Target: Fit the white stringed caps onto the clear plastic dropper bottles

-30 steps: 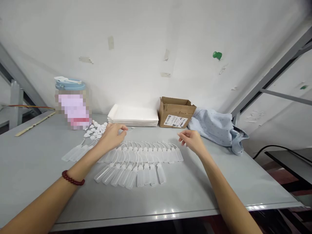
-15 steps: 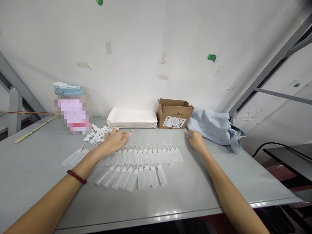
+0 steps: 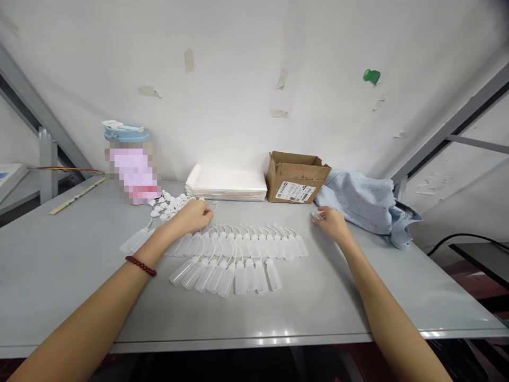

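My left hand (image 3: 196, 215) is closed, fingertips curled together, beside a heap of small white caps (image 3: 169, 206). What it pinches is hidden; a thin whitish strip (image 3: 215, 204) shows just past the fingers. Between thumb and fingers of my right hand (image 3: 333, 222) is a small clear plastic piece (image 3: 317, 215), held low over the table in front of the cloth. Two rows of small translucent plastic bottles with thin white straps lie between the hands: a back row (image 3: 258, 246) and a front row (image 3: 218, 277). A few more bottles (image 3: 136, 241) lie left of my left forearm.
Along the wall stand a stack of white sheets or bags (image 3: 228, 185), an open cardboard box (image 3: 298, 178) and a crumpled light-blue cloth (image 3: 358, 201). A blurred container with a blue lid (image 3: 127, 132) is at the left. A thin strip (image 3: 77, 195) lies on the grey table (image 3: 310, 307).
My left hand's fingers, stretched out flat before, have curled closed. My right hand now shows a small clear piece in its pinch. The whole view has shifted slightly.
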Demonstrator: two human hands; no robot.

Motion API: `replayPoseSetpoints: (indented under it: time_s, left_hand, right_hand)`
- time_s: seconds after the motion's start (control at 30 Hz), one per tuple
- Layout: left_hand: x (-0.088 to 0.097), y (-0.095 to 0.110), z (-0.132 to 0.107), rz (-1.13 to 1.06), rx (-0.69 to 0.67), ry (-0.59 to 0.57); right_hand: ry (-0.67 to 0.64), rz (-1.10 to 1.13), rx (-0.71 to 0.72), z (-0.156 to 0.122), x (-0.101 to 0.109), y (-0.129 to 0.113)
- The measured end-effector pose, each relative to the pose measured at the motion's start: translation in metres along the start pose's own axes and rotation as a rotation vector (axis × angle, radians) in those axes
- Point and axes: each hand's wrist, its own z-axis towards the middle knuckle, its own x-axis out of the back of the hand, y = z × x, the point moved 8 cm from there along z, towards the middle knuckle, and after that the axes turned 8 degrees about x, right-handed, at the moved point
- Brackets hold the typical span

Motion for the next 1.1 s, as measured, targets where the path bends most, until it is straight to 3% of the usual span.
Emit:
replayPoseSetpoints:
  time_s: [0.17, 0.27, 0.43, 0.53, 0.63, 0.83, 0.97, 1.1]
  left_hand:
    - [0.001, -0.010, 0.008, -0.020, 0.053, 0.036]
    - [0.000, -0.010, 0.013, -0.031, 0.067, 0.052]
    - [0.013, 0.001, 0.006, -0.065, 0.060, 0.116]
    - [0.032, 0.021, -0.012, -0.143, 0.035, 0.165]
    - [0.048, 0.048, -0.034, -0.406, -0.065, 0.201]
    - [0.043, 0.082, -0.057, -0.325, -0.219, 0.182]
    - [0.033, 0.084, -0.059, -0.159, -0.257, 0.172]
    - [0.029, 0.082, -0.058, -0.062, -0.275, 0.261]
  right_hand:
    - [0.018, 0.011, 0.004, -0.003, 0.005, -0.001]
    - [0.048, 0.034, 0.037, -0.007, 0.010, -0.017]
    - [0.117, 0.121, 0.232, -0.032, 0.012, -0.089]
    - [0.203, 0.287, 0.545, -0.065, 0.018, -0.145]
    - [0.266, 0.387, 0.727, -0.096, 0.024, -0.175]
    - [0.370, 0.401, 0.861, -0.118, 0.029, -0.186]
    - [0.415, 0.420, 0.892, -0.119, 0.029, -0.185]
    - [0.399, 0.459, 0.876, -0.120, 0.030, -0.185]
